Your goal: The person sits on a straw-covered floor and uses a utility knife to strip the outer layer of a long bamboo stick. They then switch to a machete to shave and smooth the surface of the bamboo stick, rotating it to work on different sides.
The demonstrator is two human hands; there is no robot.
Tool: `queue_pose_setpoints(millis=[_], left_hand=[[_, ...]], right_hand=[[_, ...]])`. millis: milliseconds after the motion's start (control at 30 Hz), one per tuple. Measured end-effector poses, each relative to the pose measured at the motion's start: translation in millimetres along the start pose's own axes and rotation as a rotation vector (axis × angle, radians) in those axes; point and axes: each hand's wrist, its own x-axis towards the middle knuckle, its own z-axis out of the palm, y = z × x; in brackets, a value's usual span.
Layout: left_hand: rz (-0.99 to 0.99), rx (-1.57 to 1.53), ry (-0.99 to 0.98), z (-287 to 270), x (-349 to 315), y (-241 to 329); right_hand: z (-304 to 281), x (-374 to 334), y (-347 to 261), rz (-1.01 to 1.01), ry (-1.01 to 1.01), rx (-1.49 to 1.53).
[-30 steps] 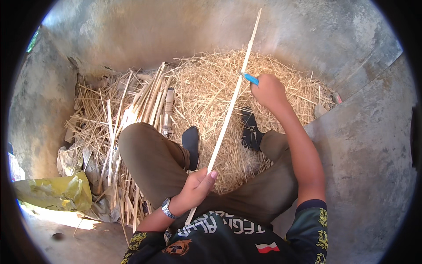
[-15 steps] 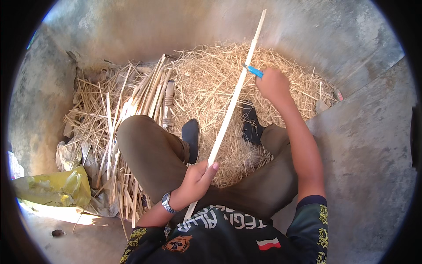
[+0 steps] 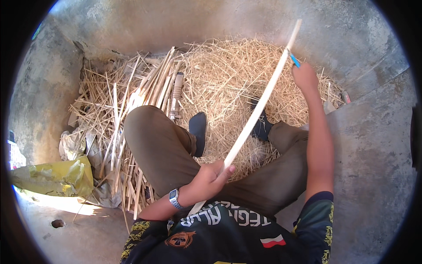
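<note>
A long pale bamboo strip (image 3: 258,111) slants from my lap up to the far right, its far part slightly bowed. My left hand (image 3: 207,179) is wrapped round its near part, thumb along the strip. My right hand (image 3: 306,77), arm stretched out, is closed on a small blue-handled knife (image 3: 295,60). The knife's blade end meets the strip a short way below its far tip. Most of the handle is hidden in my fist.
Thin shavings (image 3: 220,70) cover the floor between and beyond my feet. Left of my knee lies a heap of split bamboo strips (image 3: 154,86), beside a larger knife with a wrapped handle (image 3: 176,94). A yellow plastic sack (image 3: 66,176) lies at the far left. Concrete walls (image 3: 176,26) stand around.
My right hand has moved the knife away from me and to the right, along the strip toward its far end. The strip has swung right and bowed; my left hand has shifted slightly right.
</note>
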Motion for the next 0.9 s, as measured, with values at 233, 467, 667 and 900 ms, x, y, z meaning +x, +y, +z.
queue_pose_setpoints(millis=[233,467,667,900], left_hand=[[-0.007,-0.104,0.031,-2.8,5.0,-5.1],[-0.140,-0.300,0.128,-16.8,1.6,-13.7],[0.057,-0.100,0.032,-10.3,1.1,-7.2],[0.001,-0.128,-0.027,-7.4,1.9,2.4]], right_hand=[[-1.6,-40.6,-34.0,-0.119,-0.113,0.086],[31.6,-103.2,-68.5,-0.519,-0.176,-0.067],[6.9,-53.7,-46.7,-0.193,-0.074,0.031],[0.6,-43.1,-32.6,-0.154,-0.072,0.103]])
